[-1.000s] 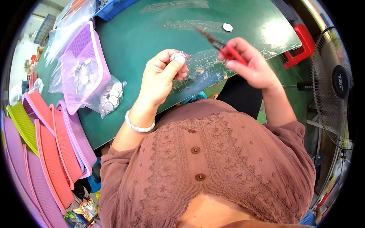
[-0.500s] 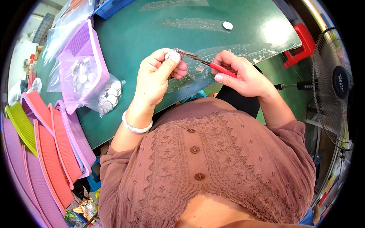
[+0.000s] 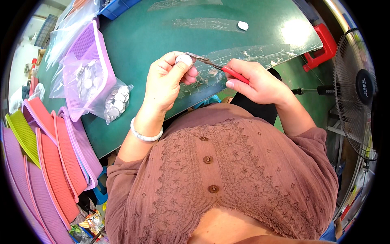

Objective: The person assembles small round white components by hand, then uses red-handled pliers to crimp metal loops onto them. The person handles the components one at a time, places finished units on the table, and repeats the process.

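Pliers point(image 3: 226, 70) clenched in my right hand point(image 3: 258, 83) could slip and scratch the white disc point(image 3: 185, 59) my left hand point(image 3: 167, 78) pinches.

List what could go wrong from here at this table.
The red-handled pliers in the right hand might slip and nip the left hand, whose fingers lie right by their tips.

The small white disc, pinched under the left thumb, might pop loose.

The clear bag of discs, draped over the purple basket's rim, might slide and spill.
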`<state>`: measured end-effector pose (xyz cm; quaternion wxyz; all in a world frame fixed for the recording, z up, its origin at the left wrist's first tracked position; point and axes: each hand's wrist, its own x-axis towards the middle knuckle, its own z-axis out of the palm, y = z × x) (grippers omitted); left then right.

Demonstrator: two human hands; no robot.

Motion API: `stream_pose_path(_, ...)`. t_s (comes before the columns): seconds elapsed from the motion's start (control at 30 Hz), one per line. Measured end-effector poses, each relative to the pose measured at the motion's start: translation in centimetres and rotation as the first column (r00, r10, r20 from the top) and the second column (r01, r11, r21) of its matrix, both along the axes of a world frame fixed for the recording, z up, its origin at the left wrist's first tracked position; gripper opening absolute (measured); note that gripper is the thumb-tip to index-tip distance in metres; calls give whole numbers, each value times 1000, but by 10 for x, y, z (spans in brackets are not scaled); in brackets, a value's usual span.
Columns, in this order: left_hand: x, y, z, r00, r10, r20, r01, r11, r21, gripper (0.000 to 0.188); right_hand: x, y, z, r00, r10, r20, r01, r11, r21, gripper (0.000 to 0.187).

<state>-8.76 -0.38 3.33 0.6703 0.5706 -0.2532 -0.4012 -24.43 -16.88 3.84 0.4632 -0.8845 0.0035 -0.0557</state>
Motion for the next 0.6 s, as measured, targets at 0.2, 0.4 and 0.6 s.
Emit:
stream_pose_path(0.2,0,1,-2,1000,3,13,-4,1000,7,14,1,0,-1,999,31,45,-29,999,-39,14)
stream_pose_path(0.4,-2,1,0,1000,14,16,-14,1000,-1,14,1,2,-2,999,5,52,-2,999,-52,13)
stream_pose_path(0.6,-5,0,-2,996,63,71,-62,998,-18,13,0,10,-8,995,-62,82,74,986,-152,15)
